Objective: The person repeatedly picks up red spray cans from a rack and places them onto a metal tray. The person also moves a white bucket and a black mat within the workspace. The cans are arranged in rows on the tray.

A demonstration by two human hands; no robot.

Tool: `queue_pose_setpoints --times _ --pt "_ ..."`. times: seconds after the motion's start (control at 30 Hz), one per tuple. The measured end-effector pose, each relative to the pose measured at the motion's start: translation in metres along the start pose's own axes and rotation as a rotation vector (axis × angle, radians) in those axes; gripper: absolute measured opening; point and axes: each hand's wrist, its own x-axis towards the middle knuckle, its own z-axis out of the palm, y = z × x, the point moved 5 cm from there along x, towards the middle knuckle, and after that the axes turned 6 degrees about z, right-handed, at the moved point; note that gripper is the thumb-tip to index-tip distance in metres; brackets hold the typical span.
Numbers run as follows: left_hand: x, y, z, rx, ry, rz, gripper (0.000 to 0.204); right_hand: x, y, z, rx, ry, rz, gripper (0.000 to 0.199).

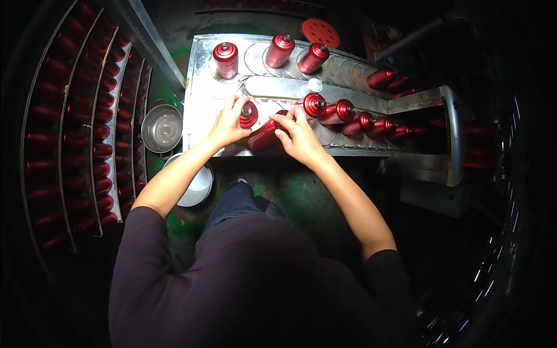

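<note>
At the near edge of a metal slat conveyor point(197, 136), my left hand point(228, 126) is closed around the side of a red metallic bottle point(249, 116), which stands upright with its neck up. Beside it, my right hand point(297, 136) has its fingers closed on the upper part of a second red bottle point(264, 138). That one leans, its lower end toward me and partly in shadow. Just beyond my right fingers stands another red bottle point(315, 105), heading a row of several that runs off to the right.
Three red bottles point(225, 60) stand along the conveyor's far side. A small white bottle point(313, 86) sits on the middle strip. Behind lies a red disc with holes point(320, 33). A metal pot point(162, 128), a white bucket point(197, 187) and racks of red bottles point(75, 139) are at left.
</note>
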Motion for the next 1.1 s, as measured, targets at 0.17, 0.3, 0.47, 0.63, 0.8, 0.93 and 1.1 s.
queue_pose_setpoints --times 0.17,0.3,0.47,0.63,0.8,0.93,1.1 --pt "0.017 -0.023 0.030 0.011 0.070 -0.070 0.082 0.019 0.017 0.018 -0.167 0.080 -0.021 0.032" --pt "0.002 -0.044 0.051 -0.081 0.145 -0.132 0.082 0.034 0.054 0.032 -0.244 0.100 0.014 0.031" --pt "-0.011 -0.017 0.085 -0.003 0.095 -0.156 0.102 0.009 0.113 0.024 -0.313 0.046 0.067 0.029" --pt "-0.051 -0.012 0.098 -0.069 0.114 -0.267 0.106 0.000 0.129 -0.022 -0.552 0.011 0.070 0.027" --pt "-0.182 0.055 0.008 -0.061 0.264 -0.426 0.069 -0.052 0.066 -0.030 -0.237 0.172 -0.067 0.028" --pt "-0.325 0.085 -0.091 -0.035 0.570 -0.620 0.026 -0.114 0.044 0.006 0.010 -0.110 0.007 0.026" --pt "-0.464 0.153 -0.276 0.109 1.168 -0.765 0.015 -0.149 0.002 0.056 0.077 -0.312 0.206 0.023"
